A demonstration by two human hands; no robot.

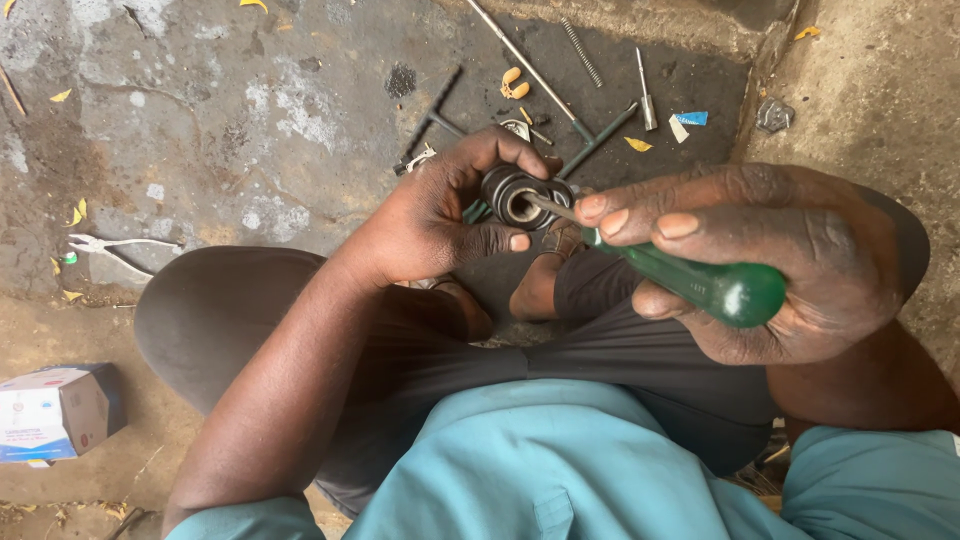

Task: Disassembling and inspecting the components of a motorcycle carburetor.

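The floor [250, 120] was rough, stained concrete, dark with oil near the top of the view, where loose tools lay scattered: a long metal rod [520, 55], a coiled spring [581, 52], a small metal punch [646, 95] and a pair of pliers [110, 248] off to the left. A small cardboard box [58, 410] sat by the person's knee.

The person sat low, and the left hand [440, 215] was curled around a round black bearing [520, 195], thumb beneath and fingers over the top, holding it up between the knees. The right hand [760, 260] was wrapped tightly about the green handle of a screwdriver [700, 282], whose metal tip reached into the bearing's central bore.

The risk, as it looked, lay in the tip slipping. The bearing was held in bare fingers alone, with nothing to brace it, and the blade pointed towards the left palm; a hard push or a greasy surface could have sent the tip off the edge and into the thumb or fingers. Prying at an angle might also have scored the bore or levered the part out of the grip, dropping it among the grit on the floor, where dirt could have got inside.
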